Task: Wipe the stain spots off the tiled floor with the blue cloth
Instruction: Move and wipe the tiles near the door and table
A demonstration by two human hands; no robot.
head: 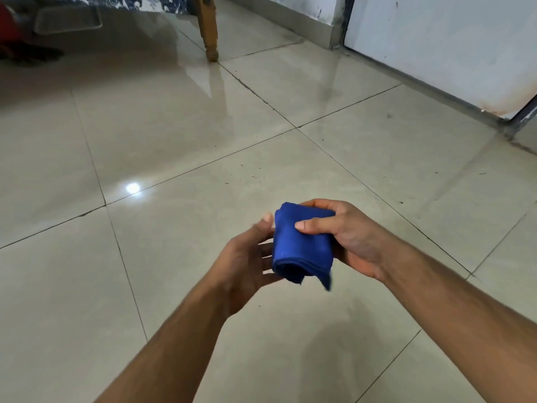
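right hand is pinching the folded blue cloth between thumb and curled fingers, holding it in the air above the tiled floor; left hand is resting relaxed fingers against its left side. cloth's long axis is running near-to-far, loose edges pointing toward the person. stain spots are lying on the floor beyond the cloth, nearer the right hand

The folded deep-blue cloth, gripped by the right hand with the left hand just beside it, looks soft and matt, a woven fabric with layered edges. Under the hands, the large beige floor tiles are smooth and highly glossy, mirroring a light. Well beyond the hands stands a turned leg of varnished brown wood, and to the right a matt, scuffed white painted wall.
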